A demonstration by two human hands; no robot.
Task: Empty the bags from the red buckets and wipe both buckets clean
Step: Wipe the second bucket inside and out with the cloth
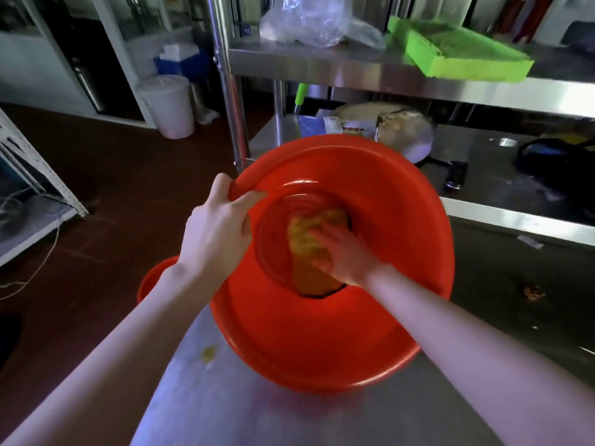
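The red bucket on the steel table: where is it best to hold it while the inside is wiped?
Probably the rolled rim of the red bucket, from the left side, where the left hand grips it. The bucket is tilted toward the person; the right hand presses the yellow cloth inside.

Glossy red plastic bucket (322, 333) on a brushed, dull-sheened steel table (225, 413).

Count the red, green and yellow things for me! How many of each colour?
Red: 2, the big red bucket being wiped and a second red bucket peeking out behind the left arm.
Green: 2, the green tray on the shelf and a green handle below it.
Yellow: 1, the yellow cloth under the right hand.
Total: 5.
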